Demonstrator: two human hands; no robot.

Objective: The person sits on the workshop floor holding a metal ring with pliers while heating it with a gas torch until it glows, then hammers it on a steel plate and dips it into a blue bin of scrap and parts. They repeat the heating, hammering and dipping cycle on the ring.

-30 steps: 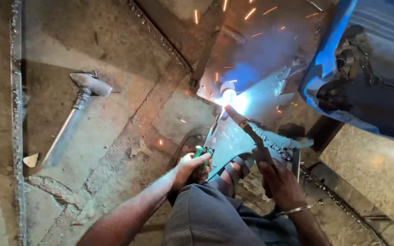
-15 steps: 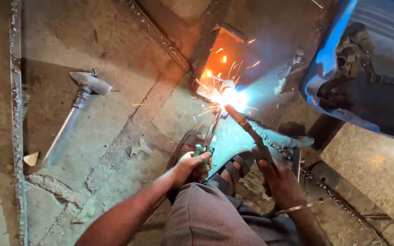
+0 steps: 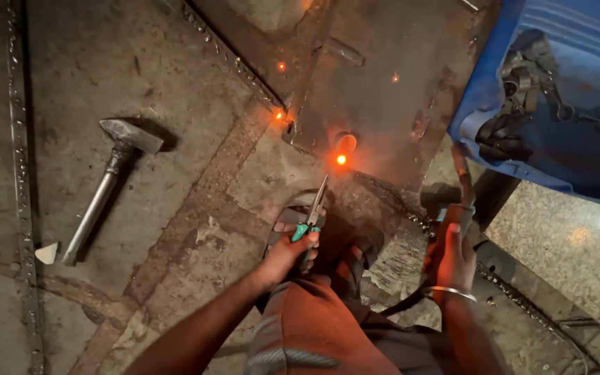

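The left hand [image 3: 287, 255] is clenching the green handles of a pair of pliers [image 3: 312, 212], whose slim nose is pointing up toward one o'clock from the fist and ending just short of a glowing orange spot [image 3: 342, 160]. That spot is sitting at the lower edge of a dark metal plate [image 3: 390, 83], just below a small round stub [image 3: 345, 142] that is also glowing. At three o'clock from the left hand, well apart from it, the right hand [image 3: 449, 257] is gripping the handle of a welding electrode holder [image 3: 461, 187], which is rising toward twelve o'clock from the fist; a metal bangle [image 3: 448, 292] is circling that wrist. Sandalled feet [image 3: 328, 236] are resting between the two hands. Far out at nine o'clock from the pliers, a hammer [image 3: 109, 184] is lying on the concrete floor [image 3: 175, 104]. A blue container [image 3: 557, 97] is standing at two o'clock.
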